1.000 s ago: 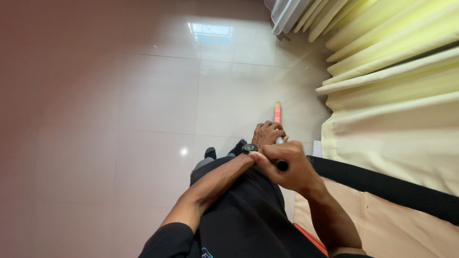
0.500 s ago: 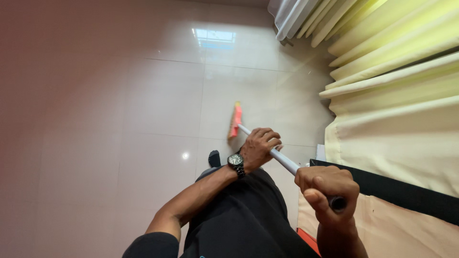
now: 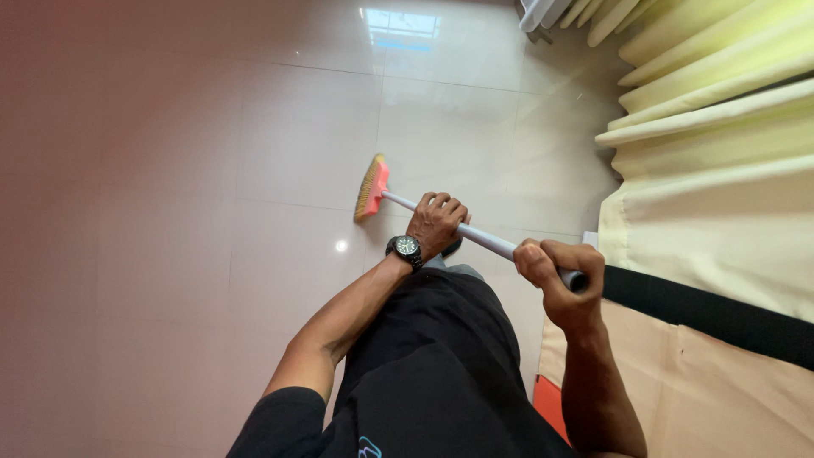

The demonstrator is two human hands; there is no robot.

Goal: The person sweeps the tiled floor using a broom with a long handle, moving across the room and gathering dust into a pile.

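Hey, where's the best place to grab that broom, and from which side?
Grip the broom by its pale shaft, from above: left hand lower down, right hand near the top end. The shaft slants down to the floor, probably giving leverage.

Glossy tiled floor [image 3: 212, 127] (mirror-like), matt cloth curtain [image 3: 712, 170], smooth broom handle [image 3: 492, 242].

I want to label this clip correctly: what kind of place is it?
Probably a room in a home: a glossy tiled floor, long pale yellow curtains, and a red-headed broom held in both hands.
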